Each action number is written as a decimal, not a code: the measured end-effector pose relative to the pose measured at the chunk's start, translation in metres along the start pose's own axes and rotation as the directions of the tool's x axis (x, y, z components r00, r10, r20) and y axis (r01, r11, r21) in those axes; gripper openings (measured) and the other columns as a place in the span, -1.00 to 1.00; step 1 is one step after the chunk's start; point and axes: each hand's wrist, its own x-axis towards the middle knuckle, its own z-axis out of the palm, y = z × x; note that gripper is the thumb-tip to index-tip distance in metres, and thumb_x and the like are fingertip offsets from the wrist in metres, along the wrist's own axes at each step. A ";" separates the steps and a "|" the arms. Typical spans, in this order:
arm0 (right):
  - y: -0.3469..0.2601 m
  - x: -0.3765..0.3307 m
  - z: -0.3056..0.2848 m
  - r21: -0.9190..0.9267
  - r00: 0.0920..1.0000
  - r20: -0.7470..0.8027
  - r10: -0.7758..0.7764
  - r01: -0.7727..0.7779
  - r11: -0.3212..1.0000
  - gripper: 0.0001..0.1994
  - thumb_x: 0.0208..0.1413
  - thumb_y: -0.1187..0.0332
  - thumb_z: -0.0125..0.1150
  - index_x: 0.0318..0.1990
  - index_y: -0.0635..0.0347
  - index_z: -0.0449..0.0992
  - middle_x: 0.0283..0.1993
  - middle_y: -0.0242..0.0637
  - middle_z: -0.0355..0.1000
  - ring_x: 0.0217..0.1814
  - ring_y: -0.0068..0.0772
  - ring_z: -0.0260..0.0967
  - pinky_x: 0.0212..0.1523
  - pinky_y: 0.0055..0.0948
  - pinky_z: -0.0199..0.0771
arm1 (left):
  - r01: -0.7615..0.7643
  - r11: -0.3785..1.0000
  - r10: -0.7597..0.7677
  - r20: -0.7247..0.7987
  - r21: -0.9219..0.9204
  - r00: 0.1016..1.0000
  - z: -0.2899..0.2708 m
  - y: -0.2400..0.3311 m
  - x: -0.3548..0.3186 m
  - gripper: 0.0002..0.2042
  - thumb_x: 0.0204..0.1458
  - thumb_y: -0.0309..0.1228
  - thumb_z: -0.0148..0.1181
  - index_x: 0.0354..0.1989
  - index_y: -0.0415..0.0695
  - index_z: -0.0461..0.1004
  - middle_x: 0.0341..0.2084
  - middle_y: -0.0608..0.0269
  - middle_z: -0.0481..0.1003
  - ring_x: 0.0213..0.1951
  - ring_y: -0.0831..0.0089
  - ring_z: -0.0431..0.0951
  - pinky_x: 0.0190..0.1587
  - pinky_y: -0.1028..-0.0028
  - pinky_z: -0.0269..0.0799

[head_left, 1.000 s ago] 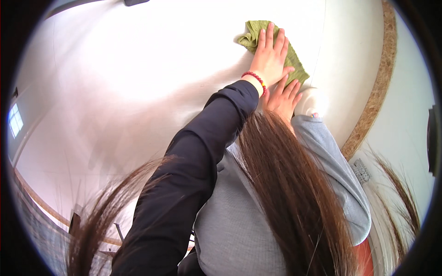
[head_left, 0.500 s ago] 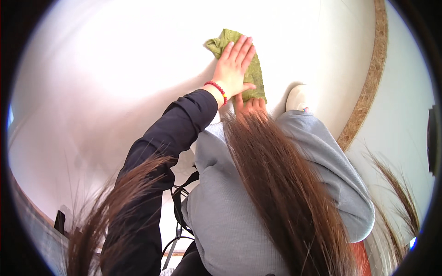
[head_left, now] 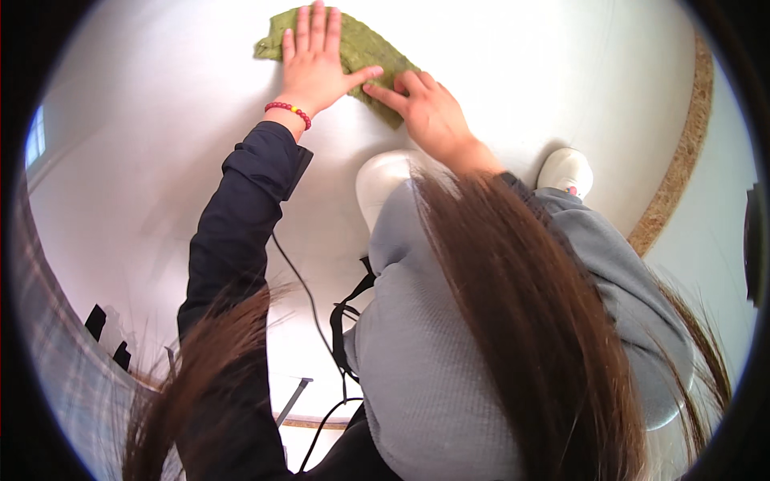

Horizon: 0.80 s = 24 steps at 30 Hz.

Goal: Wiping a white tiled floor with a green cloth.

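Observation:
A green cloth [head_left: 365, 50] lies spread on the white floor, stretching from upper left to lower right. My left hand [head_left: 314, 76] presses flat on its left part, fingers stretched out and thumb pointing right; a red bead bracelet [head_left: 290, 110] circles the wrist. At the cloth's right end is my right hand [head_left: 437, 120], its fingers curled on the fabric and its thumb laid along it toward the left hand. Part of the right forearm is hidden behind long hair [head_left: 529, 313].
My white shoes [head_left: 565, 171] stand on the floor, below the cloth and to its right. A brown speckled border strip [head_left: 678, 152] runs along the right side by a pale wall. A black cable [head_left: 309, 293] hangs between my left arm and grey trousers [head_left: 425, 337].
Both hands and the cloth have shifted left and farther up the view. The cloth has turned to lie more crosswise. My right hand, mostly hidden earlier, now shows, and a second shoe has appeared.

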 end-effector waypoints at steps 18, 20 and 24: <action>-0.116 0.095 0.048 -0.032 0.869 0.240 -0.432 0.452 0.891 -0.68 0.11 0.42 -0.03 0.02 -0.10 0.44 0.38 -0.63 0.08 0.48 -0.47 -0.16 0.39 0.03 -0.16 | 0.798 0.601 -0.789 -0.130 0.041 0.601 0.012 -0.037 -0.261 -0.31 0.22 -0.06 -0.18 0.34 -0.34 -0.16 0.31 -0.35 -0.17 0.29 -0.24 -0.10 0.29 -0.01 -0.11; -0.113 0.095 0.050 -0.001 0.841 0.244 -0.484 0.499 0.867 -0.69 0.10 0.43 -0.03 -0.01 -0.10 0.46 0.36 -0.65 0.11 0.47 -0.48 -0.15 0.40 0.02 -0.17 | 0.830 0.547 -0.827 -0.080 0.110 0.556 0.008 0.011 -0.267 -0.33 0.21 -0.12 -0.12 0.33 -0.35 -0.13 0.27 -0.42 -0.13 0.19 -0.29 0.02 0.24 0.00 -0.01; -0.062 0.094 0.032 0.061 0.774 0.169 -0.610 0.610 0.790 -0.74 0.04 0.46 0.01 -0.14 -0.08 0.52 0.30 -0.70 0.21 0.45 -0.49 -0.10 0.43 -0.03 -0.17 | 0.788 0.611 -0.788 0.160 0.081 0.595 -0.022 0.083 -0.234 -0.39 0.16 -0.26 -0.02 0.30 -0.34 -0.01 0.18 -0.39 0.00 0.02 -0.22 0.17 0.12 0.02 0.14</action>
